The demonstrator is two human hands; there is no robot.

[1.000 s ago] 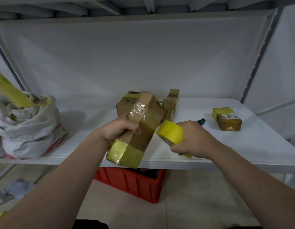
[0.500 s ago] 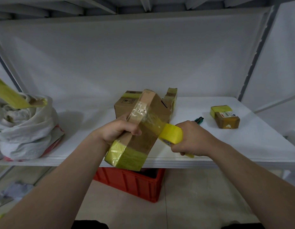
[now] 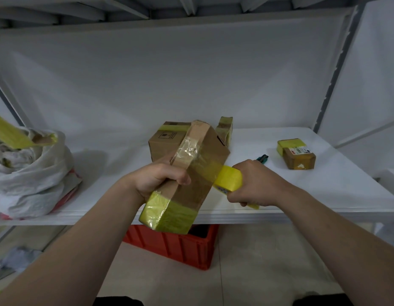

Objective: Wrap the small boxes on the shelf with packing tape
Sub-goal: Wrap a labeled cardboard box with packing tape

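Two bare hands work in front of a white shelf [image 3: 324, 195]: the left hand [image 3: 160, 180] curls round the middle of a small cardboard box [image 3: 198, 164], holding it tilted in the air just above the shelf's front edge, while the right hand [image 3: 257, 184] grips a yellow tape roll [image 3: 230, 178] whose strip runs onto the box's side. Held one-handed, the box seems light and fairly stiff, though its taped faces look slick, so the bare cardboard at mid-length, clear of the tape's path, seems the safest place to hold.
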